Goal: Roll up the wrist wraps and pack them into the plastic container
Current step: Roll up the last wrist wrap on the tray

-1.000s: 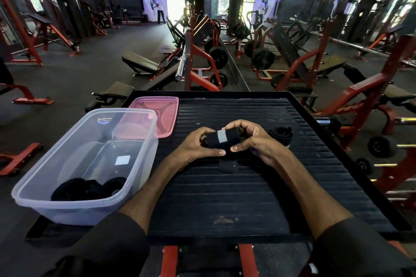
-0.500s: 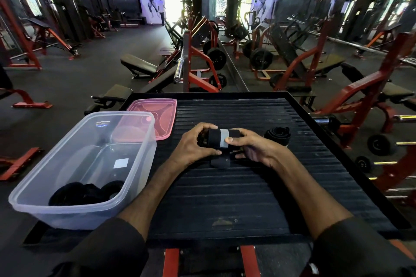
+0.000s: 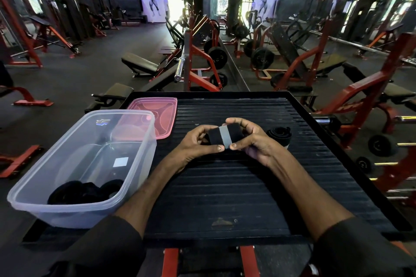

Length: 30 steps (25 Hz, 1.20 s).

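A black wrist wrap with a grey stripe (image 3: 221, 136) is rolled into a tight bundle, held just above the ribbed black platform (image 3: 225, 186). My left hand (image 3: 198, 145) grips its left end and my right hand (image 3: 249, 139) grips its right end, thumbs meeting underneath. Another rolled black wrap (image 3: 279, 134) lies on the platform just right of my right hand. The clear plastic container (image 3: 139, 155) stands at the left, with rolled black wraps (image 3: 83, 191) in its near corner.
A pink lid (image 3: 157, 114) lies flat behind the container. The platform has a raised rim (image 3: 337, 148) on the right. Red and black gym machines, benches and weight plates fill the floor beyond and to the right.
The loose tail that hung below the roll is now wound in. Both hands have lifted the finished roll slightly and turned the grey stripe toward me.
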{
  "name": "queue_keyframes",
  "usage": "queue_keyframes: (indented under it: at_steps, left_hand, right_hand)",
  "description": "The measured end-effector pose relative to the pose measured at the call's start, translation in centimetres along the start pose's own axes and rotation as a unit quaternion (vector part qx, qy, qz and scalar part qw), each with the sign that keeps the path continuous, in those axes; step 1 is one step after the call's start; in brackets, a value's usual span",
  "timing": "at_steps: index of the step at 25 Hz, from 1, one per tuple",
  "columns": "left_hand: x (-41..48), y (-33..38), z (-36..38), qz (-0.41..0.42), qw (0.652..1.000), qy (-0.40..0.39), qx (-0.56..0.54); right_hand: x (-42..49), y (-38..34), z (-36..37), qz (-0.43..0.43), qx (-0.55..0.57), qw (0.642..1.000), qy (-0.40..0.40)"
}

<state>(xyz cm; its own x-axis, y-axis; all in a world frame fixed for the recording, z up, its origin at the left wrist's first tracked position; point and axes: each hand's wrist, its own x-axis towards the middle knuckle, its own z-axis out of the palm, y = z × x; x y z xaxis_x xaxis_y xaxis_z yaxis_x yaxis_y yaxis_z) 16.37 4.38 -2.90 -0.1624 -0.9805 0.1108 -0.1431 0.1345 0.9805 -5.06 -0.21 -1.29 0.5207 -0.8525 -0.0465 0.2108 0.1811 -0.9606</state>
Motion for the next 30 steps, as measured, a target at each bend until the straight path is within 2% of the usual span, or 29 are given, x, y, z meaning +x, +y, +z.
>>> queue_keyframes:
  at_steps: [3,6,8,12,17,22,26,30]
  left_hand:
    - [0.3,0.1,-0.1,0.033,0.999,0.034,-0.020]
    - [0.5,0.2,0.0,0.041,0.998,0.042,-0.004]
    - [0.6,0.3,0.1,0.048,0.998,0.037,0.012]
    - [0.5,0.4,0.0,0.062,0.997,0.033,0.028]
    - [0.2,0.8,0.0,0.066,0.997,0.031,0.023]
    - [0.0,1.6,-0.4,0.080,0.996,0.038,0.008]
    - [-0.7,1.9,-0.2,0.113,0.987,0.001,0.111]
    - [-1.2,1.4,0.6,0.154,0.978,0.007,0.143]
  right_hand:
    - [0.0,-0.5,-0.6,0.019,0.084,0.996,-0.037]
    - [0.1,-0.1,-0.6,0.079,-0.017,0.997,-0.020]
    - [0.3,0.4,-0.4,0.089,-0.083,0.993,-0.007]
    - [0.4,0.4,-0.4,0.083,-0.102,0.991,0.017]
    - [0.3,0.4,-0.5,0.089,-0.099,0.991,0.000]
    - [-0.2,-0.1,-0.2,0.082,-0.175,0.981,0.029]
    - [-1.7,-0.3,-0.2,0.076,-0.308,0.948,0.003]
    - [-2.3,1.2,-0.4,0.080,-0.451,0.887,0.054]
